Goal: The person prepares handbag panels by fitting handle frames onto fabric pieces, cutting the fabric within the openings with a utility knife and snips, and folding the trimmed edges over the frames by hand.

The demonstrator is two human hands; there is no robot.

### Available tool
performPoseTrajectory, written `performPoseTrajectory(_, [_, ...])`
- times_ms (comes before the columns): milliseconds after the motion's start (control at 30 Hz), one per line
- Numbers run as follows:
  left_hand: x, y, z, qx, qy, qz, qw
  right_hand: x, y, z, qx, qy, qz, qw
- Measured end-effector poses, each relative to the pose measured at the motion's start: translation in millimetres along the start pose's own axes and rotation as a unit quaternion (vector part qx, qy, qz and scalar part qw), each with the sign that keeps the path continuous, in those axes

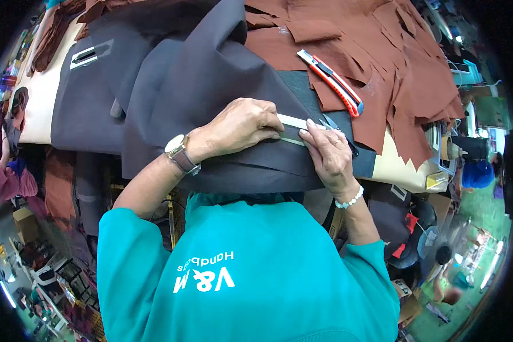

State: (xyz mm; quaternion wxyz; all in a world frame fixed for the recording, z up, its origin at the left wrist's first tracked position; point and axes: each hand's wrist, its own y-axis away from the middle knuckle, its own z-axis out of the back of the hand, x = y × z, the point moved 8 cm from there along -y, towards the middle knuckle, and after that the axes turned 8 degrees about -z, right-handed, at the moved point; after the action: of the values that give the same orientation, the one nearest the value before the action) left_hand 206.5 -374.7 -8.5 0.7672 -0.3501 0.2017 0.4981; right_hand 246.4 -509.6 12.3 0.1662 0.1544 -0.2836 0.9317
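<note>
A large dark grey sheet of material (176,85) lies folded and bunched across the table and hangs over its near edge. My left hand (242,128), with a watch on the wrist, is closed at the left end of a white strip (293,121) on the sheet. Thumb and fingers of my right hand (330,151) are pinched at the strip's right end. Below it runs a second, thinner pale line between the hands. The pointed blades of a small blue-grey tool (329,122) show beside my right fingers; whether that hand holds it cannot be told.
An orange-red box cutter (333,82) lies beyond my right hand, partly on brown cut pieces (382,68). At the left, a dark panel has a pale-framed slot (88,55). The cream table surface (407,165) shows at the right. Another person (442,288) is far right.
</note>
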Motion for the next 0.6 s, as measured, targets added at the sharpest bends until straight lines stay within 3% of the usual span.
performPoseTrajectory(200, [-2,14,6,-0.045,-0.047,-0.047,0.997,1,17,3,0.074,0.035,0.077,0.994])
performPoseTrajectory(300, [-4,15,5,-0.042,-0.069,-0.064,0.995,-10,12,11,0.020,-0.088,-0.014,0.996])
performPoseTrajectory(367, [-5,14,5,-0.039,-0.077,-0.070,0.994,-25,10,7,-0.005,-0.117,-0.178,0.977])
performPoseTrajectory(600, [-6,13,5,-0.035,-0.077,-0.082,0.993,-10,-7,-10,0.037,0.108,-0.189,0.975])
